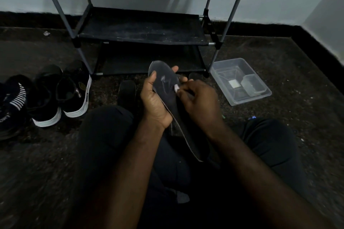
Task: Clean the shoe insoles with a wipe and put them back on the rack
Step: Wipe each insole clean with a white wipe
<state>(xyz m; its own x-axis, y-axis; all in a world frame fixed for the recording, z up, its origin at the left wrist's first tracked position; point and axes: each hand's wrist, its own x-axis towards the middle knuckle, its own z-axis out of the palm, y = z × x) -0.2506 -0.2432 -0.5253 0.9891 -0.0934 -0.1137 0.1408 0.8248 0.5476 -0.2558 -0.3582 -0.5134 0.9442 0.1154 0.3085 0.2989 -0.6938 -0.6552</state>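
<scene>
Shoes [61, 96] stand in a row at the far left on the dark floor, well apart from our hands. Next comes the rack [141, 27] against the wall, and a spare insole [127, 90] lies on the floor just in front of its lowest shelf.

Our left hand [155, 104] grips the insole [168, 87] we are cleaning. The thumb lies across its near face and the fingers curl round from behind, their tips showing past the far edge. The insole is tilted, toe up towards the rack and heel down over our lap.

Our right hand [199, 100] pinches a small white wipe [176, 88] in curled fingers and presses it to the insole's right side, about mid-length. Further right, a clear plastic tray [260, 96] sits on the floor with a small white square in it. We cannot tell what the square is.

We judge that we are mid-wipe, since pale smears show on the surface. The next move calls for drawing the wipe along the length while the left hand braces the insole. Only after that does it go to the rack.
</scene>
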